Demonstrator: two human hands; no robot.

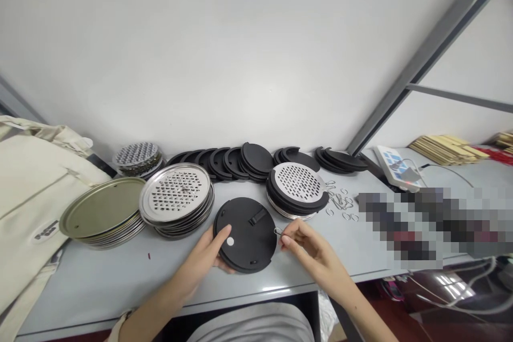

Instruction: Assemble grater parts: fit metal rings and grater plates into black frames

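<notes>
My left hand (pixel 202 256) holds a round black plastic disc (pixel 244 235) upright by its lower edge, with the thumb on its face near a white dot. My right hand (pixel 310 248) pinches a small wire clip (pixel 278 231) just off the disc's right edge, not quite touching it. Behind the disc stands a stack of perforated steel grater plates (pixel 176 195). A perforated plate seated in a black ring (pixel 297 181) lies to the right, with loose wire clips (pixel 340 202) beside it.
Stacked golden metal lids (pixel 102 207) sit at the left on the grey table (pixel 120 278), beside a beige cloth bag (pixel 36 214). Black rings (pixel 228 163) line the wall. At the right are a white device (pixel 396 166), wooden slats (pixel 444 149) and a pixelated patch.
</notes>
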